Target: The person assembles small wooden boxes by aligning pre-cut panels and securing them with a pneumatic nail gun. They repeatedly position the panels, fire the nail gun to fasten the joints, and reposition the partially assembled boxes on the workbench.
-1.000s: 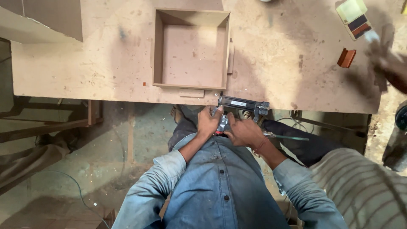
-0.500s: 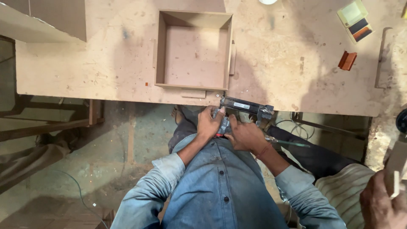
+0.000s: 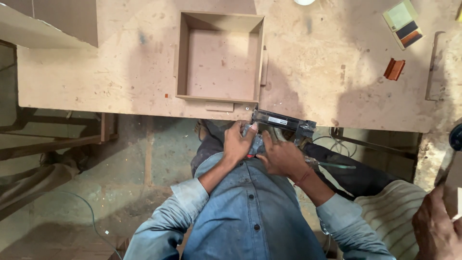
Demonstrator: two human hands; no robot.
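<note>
Head view, looking straight down. Person in a blue denim shirt (image 3: 250, 216) at the near edge of the desk (image 3: 327, 82).

Left hand (image 3: 237, 143): fingers curled onto the near end of a dark metal stapler-type tool (image 3: 283, 123), thumb side toward the desk edge. Clenched lightly on the tool's left end, as far as can be seen; the underside of the grip is hidden.

Right hand (image 3: 283, 157): just beside the left hand, touching it or nearly so; index finger stretched forward along the tool body, the rest of the fingers wrapped below it. Grasping the tool. A red thread band sits at the wrist.

Tool position: held at lap level between both hands, lying crosswise, just off the desk's near edge and not resting on the board. A thin green hose or cable (image 3: 337, 166) runs off to the right of the right hand.

Ahead of the left hand, on the desk: an open square wooden box (image 3: 220, 98), walls upright, one corner close to the tool's left tip.

Well ahead and right of the right hand: a small orange-brown block (image 3: 394, 69) and a pale green pad with dark strips (image 3: 403, 23).

Far right, lower corner: another person's hand (image 3: 435, 231), well apart from both hands.
</note>
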